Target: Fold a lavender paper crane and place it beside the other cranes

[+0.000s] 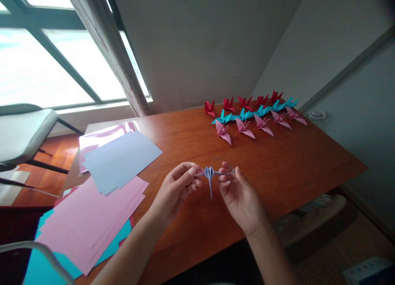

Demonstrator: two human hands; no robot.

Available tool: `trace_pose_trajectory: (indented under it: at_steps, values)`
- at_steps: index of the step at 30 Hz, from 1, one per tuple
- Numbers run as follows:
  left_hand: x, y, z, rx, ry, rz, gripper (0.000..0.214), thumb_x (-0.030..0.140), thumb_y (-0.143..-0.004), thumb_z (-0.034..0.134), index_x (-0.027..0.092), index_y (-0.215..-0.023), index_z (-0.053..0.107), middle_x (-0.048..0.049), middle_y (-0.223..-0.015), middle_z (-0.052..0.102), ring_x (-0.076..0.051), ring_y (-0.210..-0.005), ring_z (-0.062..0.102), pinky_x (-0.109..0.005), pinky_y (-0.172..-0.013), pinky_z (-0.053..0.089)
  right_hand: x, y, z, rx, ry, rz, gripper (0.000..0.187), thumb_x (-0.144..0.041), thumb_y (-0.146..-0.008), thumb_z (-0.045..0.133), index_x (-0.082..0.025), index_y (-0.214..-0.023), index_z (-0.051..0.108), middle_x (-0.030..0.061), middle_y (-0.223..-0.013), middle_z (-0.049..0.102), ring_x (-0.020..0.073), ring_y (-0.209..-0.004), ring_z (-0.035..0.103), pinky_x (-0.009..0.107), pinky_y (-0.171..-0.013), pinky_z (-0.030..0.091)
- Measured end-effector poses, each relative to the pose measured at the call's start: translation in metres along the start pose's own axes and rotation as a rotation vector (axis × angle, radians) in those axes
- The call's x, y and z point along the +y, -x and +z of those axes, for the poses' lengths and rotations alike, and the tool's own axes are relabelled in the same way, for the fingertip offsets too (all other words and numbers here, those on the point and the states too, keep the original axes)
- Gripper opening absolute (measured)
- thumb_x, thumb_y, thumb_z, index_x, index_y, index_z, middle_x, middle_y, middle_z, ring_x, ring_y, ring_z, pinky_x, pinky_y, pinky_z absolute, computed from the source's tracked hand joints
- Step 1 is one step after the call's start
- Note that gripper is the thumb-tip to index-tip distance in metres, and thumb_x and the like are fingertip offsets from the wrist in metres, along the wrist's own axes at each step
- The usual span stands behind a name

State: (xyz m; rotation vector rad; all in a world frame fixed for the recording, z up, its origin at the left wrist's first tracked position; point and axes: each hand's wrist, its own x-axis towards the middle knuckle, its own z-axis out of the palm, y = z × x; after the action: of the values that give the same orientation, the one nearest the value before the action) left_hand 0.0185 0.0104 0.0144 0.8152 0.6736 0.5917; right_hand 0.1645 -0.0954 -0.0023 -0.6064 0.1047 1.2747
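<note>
Indoors, beside a bright window (66,63) far to the left of the person's hands, a pale-seated chair (24,133) stands off the table's end. Well to the near left of the left hand, a curved pale tube (46,250) cuts across the view of a fan of cyan sheets (49,264). Pink sheets (92,223) overlap the cyan, their right edges close to the left forearm. Left of the left hand, and slightly beyond it, blue-grey sheets (123,159) partly cover a glossy clear packet (106,139); a curtain (105,50) hangs behind. The left hand (177,188) pinches one slender end of a small lavender folded-paper figure (209,173), which is suspended between both hands above the wooden table (185,141), a narrow point hanging downward. The right hand (242,198) grips the opposite end between thumb and fingers, palm partly turned up. Beyond the right hand, and extending to its right, folded birds stand in three rows of five: pink birds (263,124) nearest, cyan birds (245,114) in the middle, red birds (245,102) farthest. Low to the right hand's right, a pale object (321,211) lies in shadow beyond the table's edge, too dim to identify.
</note>
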Motion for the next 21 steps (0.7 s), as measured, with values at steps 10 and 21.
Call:
trace_pose_trajectory:
  at_steps: [10, 21]
  values:
    - [-0.0038, -0.0036, -0.0037, 0.04, -0.477, 0.052, 0.024, 0.035, -0.078, 0.078, 0.014, -0.081, 0.067, -0.0014, -0.064, 0.068, -0.011, -0.056, 0.057, -0.02, -0.053, 0.043, -0.0021, 0.0006, -0.0041, 0.125, 0.243, -0.073, 0.026, -0.018, -0.072, 0.086, -0.02, -0.095, 0.073, 0.0, -0.093, 0.073, 0.0064, -0.076, 0.069, 0.009, -0.055, 0.052]
    - [-0.0007, -0.0007, -0.0029, -0.03, -0.412, -0.067, 0.041, 0.05, -0.079, 0.076, 0.014, -0.065, 0.061, 0.0004, -0.052, 0.06, -0.008, -0.045, 0.051, -0.018, -0.044, 0.036, -0.005, -0.0012, -0.0097, 0.157, 0.438, -0.146, 0.031, -0.034, -0.068, 0.089, -0.019, -0.086, 0.068, -0.0053, -0.072, 0.063, 0.0027, -0.053, 0.05, 0.013, -0.045, 0.037]
